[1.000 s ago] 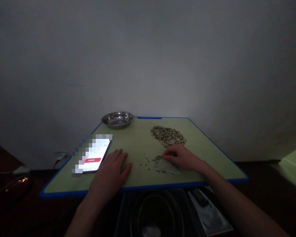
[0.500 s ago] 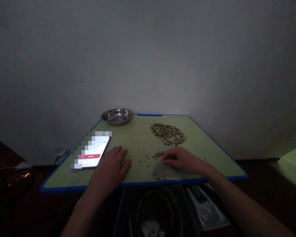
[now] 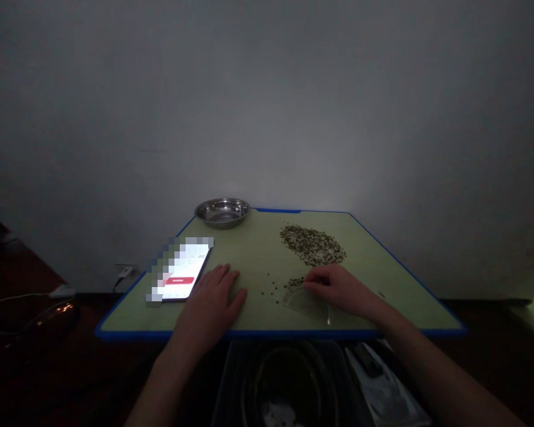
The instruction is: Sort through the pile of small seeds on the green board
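My left hand (image 3: 211, 302) lies flat on the pale green tabletop (image 3: 249, 255), fingers spread, right beside a lit phone (image 3: 182, 276). With fingertips pinched together, my right hand (image 3: 338, 290) is at the upper edge of a clear half-round plastic piece (image 3: 309, 305) near the table's front edge. The fingers appear closed on that edge; the exact contact is partly hidden. Just beyond the plastic piece sits a small group of dark seeds (image 3: 295, 282), with several strays to its left. A larger spread of the same seeds (image 3: 312, 244) lies farther back.
A shallow steel bowl (image 3: 222, 213) stands at the table's back left corner. Blue trim (image 3: 267, 335) edges the table. Below the front edge is a dark round container (image 3: 289, 385), with a clear bag (image 3: 385, 379) to its right. A grey wall rises behind.
The whole view has shifted, so everything appears farther right. Near the table edge the clear piece looks slightly tilted, with a bright glint at its right end. My left hand stays flat.
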The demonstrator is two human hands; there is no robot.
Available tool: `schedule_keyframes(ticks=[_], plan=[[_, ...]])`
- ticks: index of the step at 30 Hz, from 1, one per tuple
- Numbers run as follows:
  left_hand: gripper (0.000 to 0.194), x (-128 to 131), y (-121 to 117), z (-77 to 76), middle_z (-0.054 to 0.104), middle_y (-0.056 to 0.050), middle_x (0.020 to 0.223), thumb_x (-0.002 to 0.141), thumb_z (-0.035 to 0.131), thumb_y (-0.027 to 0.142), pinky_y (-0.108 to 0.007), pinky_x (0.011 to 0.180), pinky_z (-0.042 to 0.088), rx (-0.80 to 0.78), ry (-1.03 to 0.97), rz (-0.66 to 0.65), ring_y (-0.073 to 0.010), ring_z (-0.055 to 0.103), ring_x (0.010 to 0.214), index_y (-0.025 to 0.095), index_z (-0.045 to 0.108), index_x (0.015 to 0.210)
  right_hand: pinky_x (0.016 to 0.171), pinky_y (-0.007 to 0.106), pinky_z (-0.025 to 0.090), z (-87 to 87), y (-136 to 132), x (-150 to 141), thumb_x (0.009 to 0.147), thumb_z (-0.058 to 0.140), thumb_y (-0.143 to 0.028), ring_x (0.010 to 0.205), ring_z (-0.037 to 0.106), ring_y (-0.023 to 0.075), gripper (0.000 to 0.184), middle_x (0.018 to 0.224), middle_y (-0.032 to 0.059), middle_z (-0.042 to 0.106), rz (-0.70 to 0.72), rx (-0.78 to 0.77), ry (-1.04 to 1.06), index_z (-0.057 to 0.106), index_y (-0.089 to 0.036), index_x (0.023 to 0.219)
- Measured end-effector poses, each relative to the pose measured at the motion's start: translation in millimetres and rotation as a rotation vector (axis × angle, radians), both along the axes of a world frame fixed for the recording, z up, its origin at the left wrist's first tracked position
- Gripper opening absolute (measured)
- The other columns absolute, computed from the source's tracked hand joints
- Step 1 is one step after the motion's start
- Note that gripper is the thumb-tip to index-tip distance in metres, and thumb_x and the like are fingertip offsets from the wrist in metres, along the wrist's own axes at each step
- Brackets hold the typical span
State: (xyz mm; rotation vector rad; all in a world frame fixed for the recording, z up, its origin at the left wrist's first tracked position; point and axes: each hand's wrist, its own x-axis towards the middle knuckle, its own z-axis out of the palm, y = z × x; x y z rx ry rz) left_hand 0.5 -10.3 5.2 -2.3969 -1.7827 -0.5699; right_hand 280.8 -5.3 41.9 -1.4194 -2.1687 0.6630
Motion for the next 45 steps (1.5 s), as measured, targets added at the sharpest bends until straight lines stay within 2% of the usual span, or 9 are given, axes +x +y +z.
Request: schedule_keyframes(ticks=[7, 11, 16, 20, 24, 31, 39, 45], plan=[[0.047, 0.2, -2.0, 1.7, 0.053, -0.015, 0.138, 0.089, 0.043, 0.043, -0.049, 0.108, 0.037, -0.020, 0.013, 0.006, -0.0296, 0.047, 0.129, 0.015, 0.057, 0.124, 0.056, 0.024, 0.035, -3.7, 7.2, -16.8, 0.080, 0.056, -0.026, 0.060, 0.055, 0.0132, 0.019, 0.066, 0.0020, 0.067, -0.115, 0.057, -0.059, 0.072, -0.016, 0.075], [0.046, 0.3, -2.0, 2.0, 0.054, -0.015, 0.137, 0.089, 0.045, 0.043, -0.048, 0.108, 0.037, -0.020, 0.012, 0.007, -0.0293, 0.047, 0.129, 0.015, 0.057, 0.123, 0.060, 0.024, 0.037, -1.7, 16.4, -28.3, 0.082, 0.057, -0.026, 0.066, 0.058, 0.0143, 0.019, 0.072, 0.0036, 0.069, -0.112, 0.103, -0.089, 0.073, -0.016, 0.077], [0.043, 0.2, -1.5, 1.7, 0.054, -0.014, 0.136, 0.090, 0.043, 0.040, -0.049, 0.108, 0.037, -0.005, 0.000, -0.007, -0.0293, 0.047, 0.129, 0.016, 0.057, 0.122, 0.066, 0.026, 0.039, 3.6, 32.5, -45.9, 0.084, 0.059, -0.026, 0.074, 0.061, 0.0159, 0.018, 0.080, 0.0047, 0.072, -0.019, 0.150, -0.138, 0.074, -0.017, 0.084], [0.040, -0.1, -1.5, 1.7, 0.055, -0.014, 0.136, 0.090, 0.040, 0.035, -0.048, 0.108, 0.037, -0.003, 0.006, -0.006, -0.0285, 0.047, 0.129, 0.016, 0.058, 0.121, 0.069, 0.025, 0.042, 9.7, 40.9, -59.1, 0.084, 0.061, -0.025, 0.075, 0.062, 0.0155, 0.016, 0.083, 0.0052, 0.073, 0.139, 0.140, -0.139, 0.075, -0.017, 0.087], [0.041, -0.9, -0.6, 1.1, 0.054, -0.014, 0.137, 0.090, 0.040, 0.034, -0.047, 0.109, 0.036, -0.019, 0.024, -0.012, -0.0284, 0.046, 0.130, 0.015, 0.058, 0.121, 0.066, 0.023, 0.041, 12.1, 41.2, -66.0, 0.083, 0.063, -0.022, 0.070, 0.062, 0.0141, 0.015, 0.080, 0.0047, 0.074, 0.273, 0.103, -0.120, 0.076, -0.015, 0.088], [0.041, 0.8, -2.0, 3.1, 0.054, -0.016, 0.136, 0.089, 0.042, 0.033, -0.049, 0.109, 0.036, -0.015, -0.003, -0.012, -0.0291, 0.046, 0.130, 0.015, 0.058, 0.122, 0.067, 0.023, 0.041, 5.5, 28.4, -60.8, 0.082, 0.063, -0.023, 0.071, 0.061, 0.0140, 0.016, 0.081, 0.0043, 0.074, 0.371, 0.065, -0.061, 0.076, -0.016, 0.090], [0.042, 1.6, -2.2, 4.0, 0.054, -0.016, 0.136, 0.089, 0.042, 0.035, -0.048, 0.109, 0.035, -0.028, -0.009, -0.011, -0.0299, 0.046, 0.130, 0.014, 0.058, 0.122, 0.061, 0.021, 0.040, 0.3, 10.7, -45.5, 0.082, 0.063, -0.023, 0.065, 0.057, 0.0119, 0.014, 0.074, 0.0019, 0.070, 0.292, -0.021, 0.003, 0.075, -0.015, 0.084], [0.041, -0.1, -1.4, 0.9, 0.055, -0.015, 0.136, 0.089, 0.043, 0.036, -0.049, 0.109, 0.037, 0.009, -0.029, -0.015, -0.0293, 0.047, 0.129, 0.016, 0.059, 0.121, 0.060, 0.021, 0.039, 4.3, -0.8, -36.0, 0.085, 0.061, -0.025, 0.065, 0.055, 0.0117, 0.016, 0.071, 0.0007, 0.067, 0.273, -0.012, 0.024, 0.073, -0.015, 0.081]])
